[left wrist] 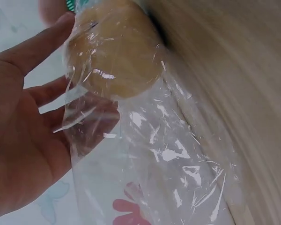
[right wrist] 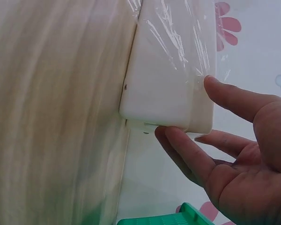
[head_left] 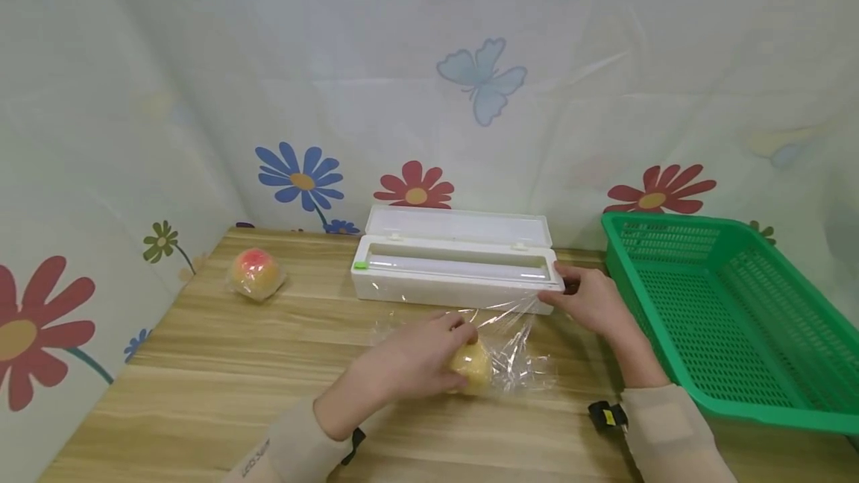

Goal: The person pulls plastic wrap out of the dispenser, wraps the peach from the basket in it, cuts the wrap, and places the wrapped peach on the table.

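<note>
My left hand (head_left: 423, 356) grips a round yellow fruit (head_left: 473, 365), its fingers curled over the side and top. Clear cling film (left wrist: 173, 154) wraps around the fruit and trails off in loose, wrinkled folds. The film stretches from there up to the front of a white cling film dispenser (head_left: 443, 288), whose lid (head_left: 459, 226) stands open toward the wall. Inside the dispenser lies a white roll (head_left: 456, 268). At the box's right end my right hand (head_left: 593, 302) holds the corner, thumb on the front edge and fingers against the end face (right wrist: 154, 123).
A film-wrapped peach (head_left: 257, 273) with a red top sits at the table's back left. On the right stands a green perforated basket (head_left: 684, 386), close to my right forearm. A flower-printed curtain (head_left: 403, 95) hangs behind the wooden table (head_left: 201, 393).
</note>
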`<state>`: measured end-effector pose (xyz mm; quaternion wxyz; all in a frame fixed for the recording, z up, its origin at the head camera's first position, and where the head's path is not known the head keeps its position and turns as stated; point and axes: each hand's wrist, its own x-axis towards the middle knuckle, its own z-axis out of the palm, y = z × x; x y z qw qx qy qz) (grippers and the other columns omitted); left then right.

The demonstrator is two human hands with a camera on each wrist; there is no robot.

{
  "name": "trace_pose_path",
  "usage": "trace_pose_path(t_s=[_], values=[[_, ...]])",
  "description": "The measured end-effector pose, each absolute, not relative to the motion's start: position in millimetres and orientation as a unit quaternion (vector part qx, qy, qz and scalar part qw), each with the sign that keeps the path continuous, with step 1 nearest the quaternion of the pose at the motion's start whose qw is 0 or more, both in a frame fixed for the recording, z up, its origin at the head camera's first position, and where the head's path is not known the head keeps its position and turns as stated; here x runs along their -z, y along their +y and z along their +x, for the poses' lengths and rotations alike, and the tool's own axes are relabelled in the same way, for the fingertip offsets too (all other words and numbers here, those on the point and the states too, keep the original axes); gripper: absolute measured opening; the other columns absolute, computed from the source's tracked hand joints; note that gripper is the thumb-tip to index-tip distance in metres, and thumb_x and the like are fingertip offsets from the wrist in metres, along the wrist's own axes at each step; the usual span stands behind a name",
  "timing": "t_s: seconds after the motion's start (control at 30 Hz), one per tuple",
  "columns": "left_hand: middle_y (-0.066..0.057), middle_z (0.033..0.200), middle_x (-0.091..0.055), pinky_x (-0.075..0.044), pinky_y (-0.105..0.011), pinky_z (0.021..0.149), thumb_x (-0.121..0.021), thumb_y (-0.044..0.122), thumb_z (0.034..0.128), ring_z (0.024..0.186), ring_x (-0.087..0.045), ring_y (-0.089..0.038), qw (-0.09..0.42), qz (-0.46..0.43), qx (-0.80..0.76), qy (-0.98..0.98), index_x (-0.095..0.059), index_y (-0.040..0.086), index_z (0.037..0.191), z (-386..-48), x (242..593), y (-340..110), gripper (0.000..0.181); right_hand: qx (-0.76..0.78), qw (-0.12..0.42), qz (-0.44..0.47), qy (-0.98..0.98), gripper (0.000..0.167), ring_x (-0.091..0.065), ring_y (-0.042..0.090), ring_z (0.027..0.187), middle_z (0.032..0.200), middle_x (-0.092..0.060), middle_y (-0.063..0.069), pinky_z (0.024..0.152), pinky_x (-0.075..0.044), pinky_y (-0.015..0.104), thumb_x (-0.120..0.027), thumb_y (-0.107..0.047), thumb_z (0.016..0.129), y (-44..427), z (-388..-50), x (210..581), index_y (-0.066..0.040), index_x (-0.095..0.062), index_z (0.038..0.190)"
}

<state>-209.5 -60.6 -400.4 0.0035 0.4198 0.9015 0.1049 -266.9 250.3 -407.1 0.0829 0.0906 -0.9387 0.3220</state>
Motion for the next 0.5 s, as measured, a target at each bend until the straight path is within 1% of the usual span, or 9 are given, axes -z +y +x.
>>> trace_pose_path(t_s=[0.13, 0.27, 0.4, 0.5], values=[[0.0, 0.132, -0.059, -0.051, -0.034, 0.099, -0.081, 0.047, 0.0876, 0.121, -0.057, -0.017, 0.001, 0.414, -0.107, 0.904, -0.058, 0.015, 0.136, -211, 403, -59, 0.062, -0.336, 0.068, 0.087, -0.935, 0.069, -0.07, 0.03, 0.091, 0.104, -0.073, 0.022, 0.066, -0.054, 0.031, -0.082, -0.027, 0.09, 249, -265, 404, 0.012, -0.054, 0.14], [0.0, 0.133, -0.059, -0.049, -0.032, 0.101, -0.08, 0.041, 0.0903, 0.122, -0.056, -0.017, 0.006, 0.413, -0.126, 0.902, -0.06, 0.014, 0.134, -215, 405, -58, 0.055, -0.354, 0.039, 0.082, -0.931, 0.072, -0.069, 0.036, 0.099, 0.114, -0.069, 0.028, 0.07, -0.057, 0.035, -0.08, -0.027, 0.092, 248, -264, 402, 0.014, -0.049, 0.143], [-0.001, 0.129, -0.062, -0.048, -0.03, 0.101, -0.08, 0.036, 0.0914, 0.116, -0.057, -0.015, 0.015, 0.417, -0.15, 0.896, -0.063, 0.012, 0.129, -220, 405, -60, 0.048, -0.363, 0.01, 0.07, -0.929, 0.079, -0.067, 0.043, 0.109, 0.127, -0.062, 0.034, 0.077, -0.059, 0.04, -0.078, -0.03, 0.093, 248, -264, 401, 0.015, -0.042, 0.147], [-0.001, 0.125, -0.063, -0.049, -0.028, 0.096, -0.08, 0.034, 0.0918, 0.108, -0.058, -0.013, 0.026, 0.422, -0.167, 0.891, -0.064, 0.011, 0.126, -223, 405, -62, 0.045, -0.377, -0.006, 0.068, -0.924, 0.083, -0.064, 0.044, 0.114, 0.132, -0.057, 0.036, 0.081, -0.058, 0.041, -0.077, -0.03, 0.093, 248, -264, 400, 0.016, -0.036, 0.149]])
